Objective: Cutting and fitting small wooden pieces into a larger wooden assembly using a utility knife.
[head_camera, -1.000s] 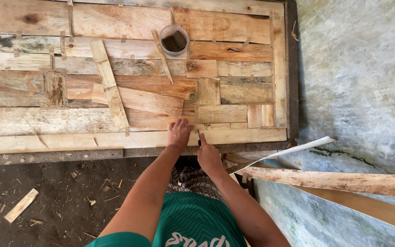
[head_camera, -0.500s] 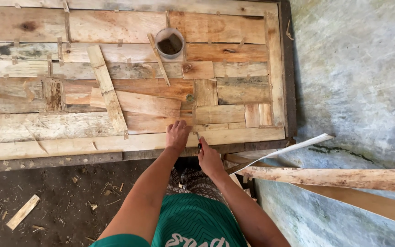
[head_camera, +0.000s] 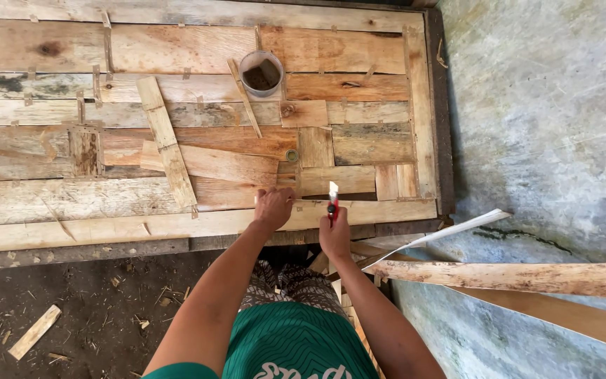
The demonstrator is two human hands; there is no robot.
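My left hand [head_camera: 273, 208] rests with curled fingers on the front plank of a patchwork wooden panel [head_camera: 198, 140], pressing a small wood piece at the edge. My right hand [head_camera: 334, 235] grips a red-handled utility knife [head_camera: 332, 198], its pale blade pointing away from me just right of the left hand. Both hands sit close together at the panel's near edge. Further back on the panel stands a round grey tin [head_camera: 261, 72] with something dark inside. A loose narrow slat [head_camera: 167, 142] lies diagonally on the boards.
A thin stick [head_camera: 244, 97] leans beside the tin. Bare dirt with wood chips and an offcut [head_camera: 34, 331] lies lower left. A rough grey wall [head_camera: 548, 126] fills the right. Long planks [head_camera: 513, 276] and a white strip [head_camera: 457, 230] jut out at right.
The right hand has lifted the knife so its blade now stands clear above the plank edge. The left hand stays in place on the front plank.
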